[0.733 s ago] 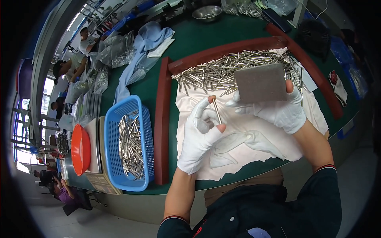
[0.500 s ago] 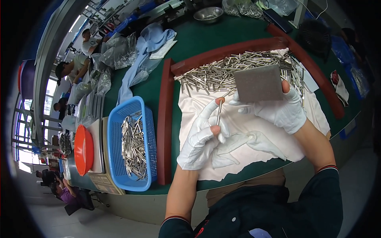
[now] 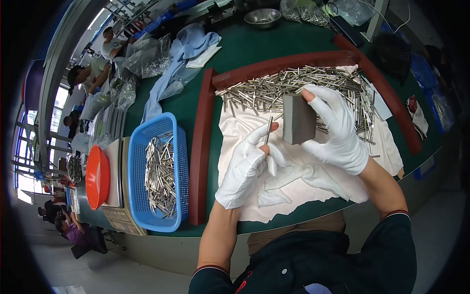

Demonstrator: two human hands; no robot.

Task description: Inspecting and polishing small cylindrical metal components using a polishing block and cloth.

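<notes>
My gloves (image 3: 245,166) are white, the block (image 3: 298,119) grey, the rod (image 3: 268,130) silver; the cloth (image 3: 303,171) white, the basket (image 3: 142,147) blue, the table (image 3: 254,49) green.

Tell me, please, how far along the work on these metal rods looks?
Done: a layer of rods lies in the blue basket. In hand: the left hand pinches one rod beside the grey block held by the right hand. Left: the larger pile of rods on the white cloth.
</notes>
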